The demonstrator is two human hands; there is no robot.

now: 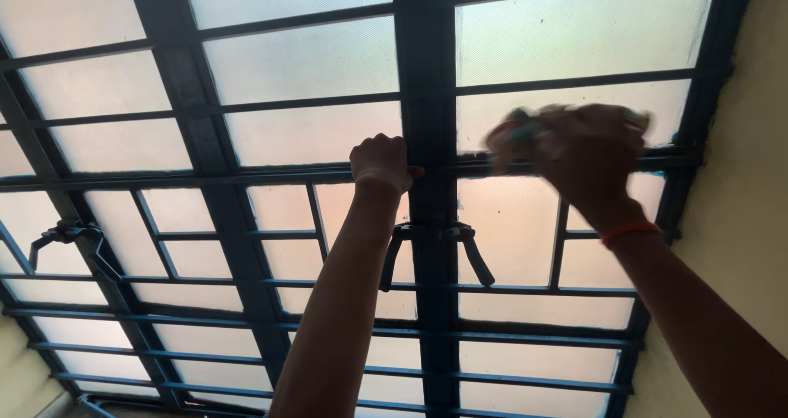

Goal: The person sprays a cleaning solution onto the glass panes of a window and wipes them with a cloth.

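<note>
Head view, looking up at a window.

Your left hand [382,162]: you are closing its fingers in a fist around a dark horizontal grille bar [246,176], just left of the thick central upright [427,98].

Your right hand [579,151]: you are pressing it against the frosted glass pane [574,32] to the right of the upright, fingers bunched on a blurred multicoloured cloth [525,131]; the blur is hiding exactly how the fingers are gripping. An orange band [630,232] is circling this wrist.

Two dark window latches [435,250] are hanging side by side on the upright, below your left hand. Another latch [70,237] is sitting at far left. A pale yellow wall [751,180] is bordering the frame on the right.
</note>
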